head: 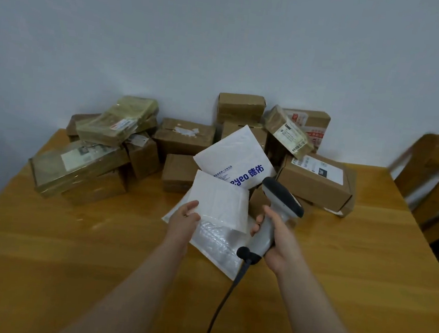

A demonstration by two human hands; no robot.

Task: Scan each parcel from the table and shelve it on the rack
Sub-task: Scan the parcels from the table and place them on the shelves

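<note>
wooden table [67,259] bearing piled parcels [183,138]

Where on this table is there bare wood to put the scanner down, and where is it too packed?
The table is bare right of the right hand, out to the chair, and left of the left hand, below the boxes. The back is packed with parcels; two white mailers fill the middle.

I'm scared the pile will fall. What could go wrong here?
The tilted white mailer leans on stacked boxes; bumping it might topple some. The scanner cable trails across the table and could snag. The left hand holds the white envelope only by a corner, so it may slip.
</note>
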